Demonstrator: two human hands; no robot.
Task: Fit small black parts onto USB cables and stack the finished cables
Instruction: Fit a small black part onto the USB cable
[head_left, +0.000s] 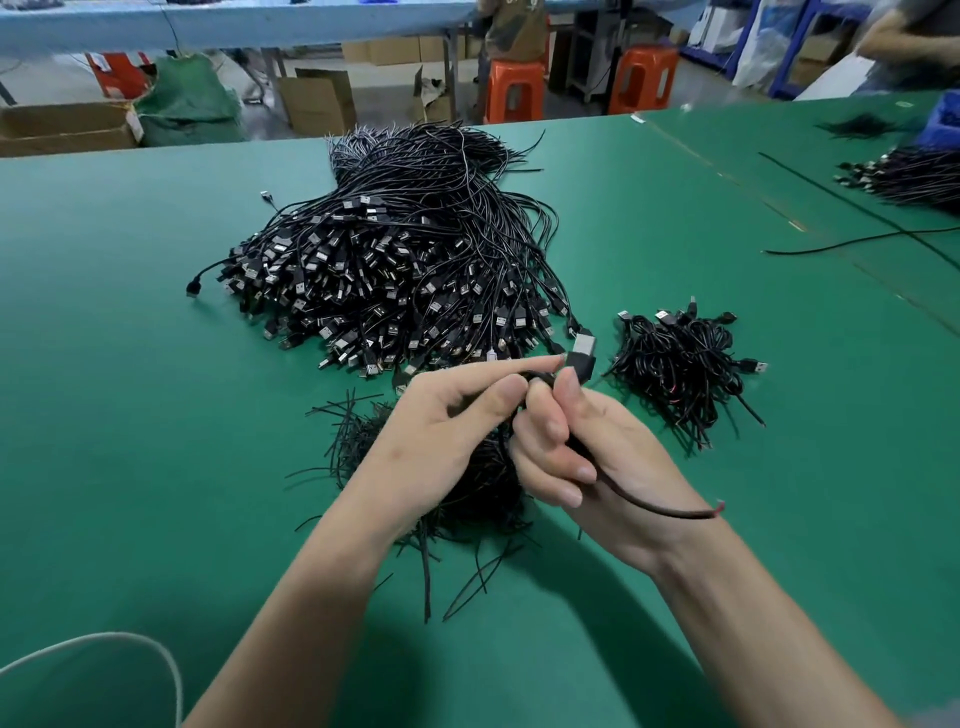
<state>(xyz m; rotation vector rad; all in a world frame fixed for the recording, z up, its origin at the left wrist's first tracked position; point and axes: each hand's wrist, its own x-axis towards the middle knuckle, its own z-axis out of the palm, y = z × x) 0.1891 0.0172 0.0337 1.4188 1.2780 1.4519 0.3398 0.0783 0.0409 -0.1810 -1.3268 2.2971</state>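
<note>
The right hand (587, 467) gripped a USB cable (654, 506) below its plug; the left hand (447, 431) pinched it there. Their contact point was obscured.

Green table (130, 415) with big cable heap (405, 260), small cable pile (680, 364), loose black strips (356, 434)

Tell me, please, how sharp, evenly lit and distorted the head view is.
Head view: even light, soft shadows on the table under the forearms; the left hand, right hand and held cable are sharp; glints on plugs in the large cable pile; the table's far edge bows from the wide lens; the person at top right is smeared.
</note>
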